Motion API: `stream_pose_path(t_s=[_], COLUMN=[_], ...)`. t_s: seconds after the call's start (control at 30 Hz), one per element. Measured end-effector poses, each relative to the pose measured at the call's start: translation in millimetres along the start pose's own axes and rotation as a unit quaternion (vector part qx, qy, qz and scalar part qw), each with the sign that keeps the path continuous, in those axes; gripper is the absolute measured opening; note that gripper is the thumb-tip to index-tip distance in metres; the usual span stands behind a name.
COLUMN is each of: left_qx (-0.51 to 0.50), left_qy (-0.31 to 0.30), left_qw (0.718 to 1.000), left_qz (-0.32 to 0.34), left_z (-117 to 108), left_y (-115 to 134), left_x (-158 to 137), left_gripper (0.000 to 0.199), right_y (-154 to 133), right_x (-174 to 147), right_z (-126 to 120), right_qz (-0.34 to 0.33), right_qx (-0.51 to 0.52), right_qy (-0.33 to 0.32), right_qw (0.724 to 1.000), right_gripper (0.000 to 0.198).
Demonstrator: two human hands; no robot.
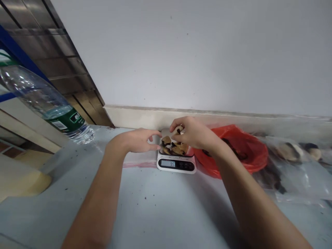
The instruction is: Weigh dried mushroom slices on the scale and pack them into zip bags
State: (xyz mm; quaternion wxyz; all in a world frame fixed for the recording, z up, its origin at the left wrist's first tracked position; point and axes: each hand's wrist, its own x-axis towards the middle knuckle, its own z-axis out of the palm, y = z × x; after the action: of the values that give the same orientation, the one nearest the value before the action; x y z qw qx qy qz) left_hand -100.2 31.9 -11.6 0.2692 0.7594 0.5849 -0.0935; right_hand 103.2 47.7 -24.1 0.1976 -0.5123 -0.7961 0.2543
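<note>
On the table (pixel 145 218) nr the wall (pixel 194 58), scale (pixel 176 165) w/ brown pieces (pixel 179 149) on its pan; display reads 95, decimal pt unclear. L hand (pixel 137 140) at pan's L edge, thumb & fingers well apart, nothing held. R hand (pixel 194 132) over pan's R side, fingers part-curled round a piece; can't tell if gripped. Red bag (pixel 255 147) w/ dark bits just R of scale; bottle (pixel 64 112) far L.

Tan-and-black, mushroom-like pieces (pixel 178 149) in a loose heap atop a small white scale (pixel 176 169).
</note>
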Motion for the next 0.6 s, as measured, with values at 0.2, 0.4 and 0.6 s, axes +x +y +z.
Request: stream_pose_path(t_s=[0.2, 0.4, 0.6], left_qx=[0.019, 0.018, -0.019], left_qy=[-0.008, 0.007, 0.018], left_qw=[1.0, 1.0, 0.999], left_qz=[-0.008, 0.006, 0.021], left_z=[7.7, 14.7, 8.5], left_y=[8.5, 7.7, 8.8], left_x=[10.4, 20.7, 12.3], left_gripper=[0.052, 0.049, 0.031], right_y=[4.4, -0.5, 16.4], right_x=[-3.4, -23.0, -45.1], right_z=[-10.5, -44.1, -75.4], right_qz=[0.016, 0.088, 0.178], right_qx=[-0.015, -0.051, -0.136], right_qy=[0.011, 0.028, -0.042], right_qw=[1.0, 0.994, 0.974], right_gripper=[0.014, 0.01, 0.014])
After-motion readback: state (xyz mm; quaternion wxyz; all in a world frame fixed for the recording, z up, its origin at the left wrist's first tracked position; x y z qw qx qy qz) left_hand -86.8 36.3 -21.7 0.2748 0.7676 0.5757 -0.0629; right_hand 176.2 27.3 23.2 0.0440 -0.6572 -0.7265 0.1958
